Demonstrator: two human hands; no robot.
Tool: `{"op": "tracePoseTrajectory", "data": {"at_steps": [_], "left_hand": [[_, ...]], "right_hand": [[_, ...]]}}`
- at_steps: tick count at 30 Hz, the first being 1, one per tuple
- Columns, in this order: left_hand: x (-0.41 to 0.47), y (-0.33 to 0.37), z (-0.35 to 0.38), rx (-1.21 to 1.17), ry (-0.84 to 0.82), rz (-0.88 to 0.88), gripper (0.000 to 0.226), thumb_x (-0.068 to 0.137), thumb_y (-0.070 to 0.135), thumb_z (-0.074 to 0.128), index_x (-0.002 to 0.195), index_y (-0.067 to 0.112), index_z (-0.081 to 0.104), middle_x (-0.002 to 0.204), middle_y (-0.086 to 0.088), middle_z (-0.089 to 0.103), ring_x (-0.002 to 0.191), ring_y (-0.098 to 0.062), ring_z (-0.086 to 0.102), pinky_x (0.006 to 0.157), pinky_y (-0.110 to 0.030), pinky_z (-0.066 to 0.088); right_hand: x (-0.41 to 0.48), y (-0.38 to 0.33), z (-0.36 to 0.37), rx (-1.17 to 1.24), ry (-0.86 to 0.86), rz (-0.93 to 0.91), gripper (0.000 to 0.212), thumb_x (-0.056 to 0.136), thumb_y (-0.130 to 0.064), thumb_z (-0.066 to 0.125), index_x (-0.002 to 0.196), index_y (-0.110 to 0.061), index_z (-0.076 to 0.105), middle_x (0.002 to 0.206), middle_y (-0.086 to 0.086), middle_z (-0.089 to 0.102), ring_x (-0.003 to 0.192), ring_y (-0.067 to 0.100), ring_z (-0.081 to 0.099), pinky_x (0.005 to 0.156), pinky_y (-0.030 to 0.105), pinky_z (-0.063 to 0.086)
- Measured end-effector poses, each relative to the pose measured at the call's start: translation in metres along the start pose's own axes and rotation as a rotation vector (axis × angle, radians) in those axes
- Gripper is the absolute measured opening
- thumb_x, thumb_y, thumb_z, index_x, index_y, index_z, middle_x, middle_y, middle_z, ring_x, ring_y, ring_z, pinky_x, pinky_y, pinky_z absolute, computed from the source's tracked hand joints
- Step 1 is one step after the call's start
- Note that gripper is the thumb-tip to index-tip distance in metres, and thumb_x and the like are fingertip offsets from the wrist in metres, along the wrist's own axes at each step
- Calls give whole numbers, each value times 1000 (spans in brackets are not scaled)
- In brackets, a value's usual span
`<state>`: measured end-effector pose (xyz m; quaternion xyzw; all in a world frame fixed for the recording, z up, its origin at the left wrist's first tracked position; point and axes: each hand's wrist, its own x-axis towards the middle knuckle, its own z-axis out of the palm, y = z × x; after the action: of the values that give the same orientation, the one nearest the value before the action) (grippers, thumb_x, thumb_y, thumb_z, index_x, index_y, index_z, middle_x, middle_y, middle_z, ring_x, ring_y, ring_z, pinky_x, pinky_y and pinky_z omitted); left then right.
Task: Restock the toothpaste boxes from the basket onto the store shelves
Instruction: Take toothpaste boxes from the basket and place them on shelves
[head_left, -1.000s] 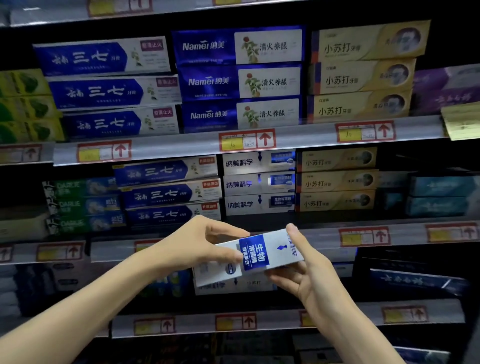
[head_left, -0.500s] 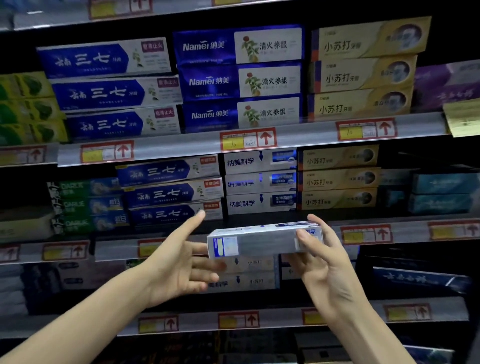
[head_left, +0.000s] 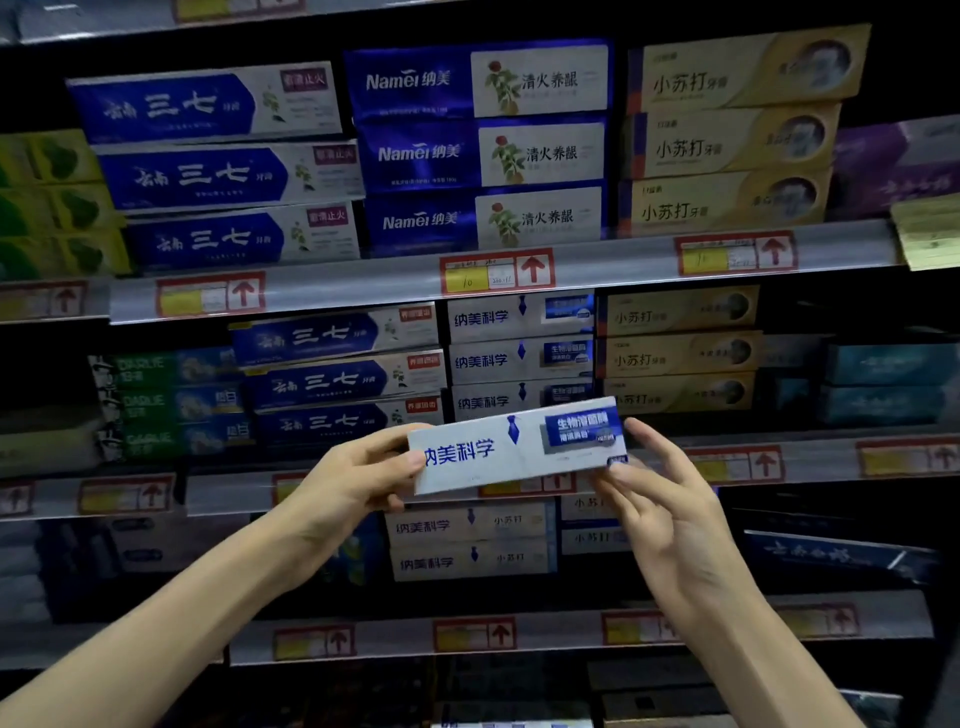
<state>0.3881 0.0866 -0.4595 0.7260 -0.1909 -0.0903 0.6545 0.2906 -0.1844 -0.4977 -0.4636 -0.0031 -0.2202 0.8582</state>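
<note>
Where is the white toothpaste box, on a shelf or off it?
Off it. The white toothpaste box is held before the shelves, left hand and right hand gripping its ends.

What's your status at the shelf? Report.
Left grip and right grip pinch the white 纳美科学 toothpaste box by its ends. Box nearly level, face out, before the matching three-box stack. Nothing seen between them.

The white toothpaste box is looking like smooth, shiny card; the shelf edge is maybe glossy plastic.
</note>
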Motion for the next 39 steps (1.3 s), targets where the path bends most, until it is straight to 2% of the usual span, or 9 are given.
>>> {"op": "tracePoseTrajectory", "data": {"at_steps": [4,8,12,15,21,26,30,33,39], "left_hand": [[4,-5,8,118,37,77,33,96,25,70,128,24,70,115,2,78,91,-9,68,79,-30,52],[16,0,15,188,151,127,22,97,26,69,117,18,64,99,7,81,82,-4,73,72,-21,54],[32,4,21,299,199,178,13,99,25,68,112,21,66,99,6,80,91,-6,74,79,-25,54],[51,5,26,428,282,215,13,98,27,70,108,19,73,100,7,77,93,-7,72,84,-29,57],[92,-3,30,396,464,107,18,96,12,71,114,13,76,106,-2,73,96,-20,65,79,-29,51],[109,-10,28,326,547,76,17,85,22,86,98,18,77,106,0,70,99,-18,61,85,-26,45],[117,-20,28,457,505,72,24,81,29,89,101,18,80,98,5,72,95,-18,68,86,-25,51],[117,-21,23,509,478,63,21,79,34,90,95,25,81,99,7,74,95,-18,70,90,-31,56],[70,2,18,528,542,156,10,90,29,78,82,36,75,88,12,75,86,-10,68,76,-30,58]], "right_hand": [[1,1,0,-257,29,-113,46,84,-18,79,128,-23,68,117,1,77,114,17,71,101,38,52],[6,-1,1,-543,67,-235,44,85,-19,83,123,-34,66,109,-16,76,104,-2,70,78,15,58],[22,-1,-3,-741,110,-305,33,86,-32,83,115,-37,69,107,-17,76,106,2,69,90,31,56],[37,-4,2,-923,194,-409,23,88,-33,81,107,-36,68,98,-20,72,97,-6,64,88,26,52],[81,-8,17,-1347,282,-325,30,87,-27,77,68,-25,54,69,-3,61,83,32,62,74,41,51],[97,-13,27,-1526,309,-216,33,89,-37,79,74,-17,58,64,-7,51,60,16,47,72,35,46],[96,-8,27,-1589,342,-77,41,90,-35,79,66,-20,48,64,-5,48,68,25,49,81,38,47],[94,-11,27,-1567,331,-60,31,89,-37,79,74,-18,60,65,-6,50,67,21,48,90,40,50],[68,-18,24,-1626,347,-267,20,90,-30,73,86,-19,57,77,-2,61,88,34,54,85,43,35]]}}
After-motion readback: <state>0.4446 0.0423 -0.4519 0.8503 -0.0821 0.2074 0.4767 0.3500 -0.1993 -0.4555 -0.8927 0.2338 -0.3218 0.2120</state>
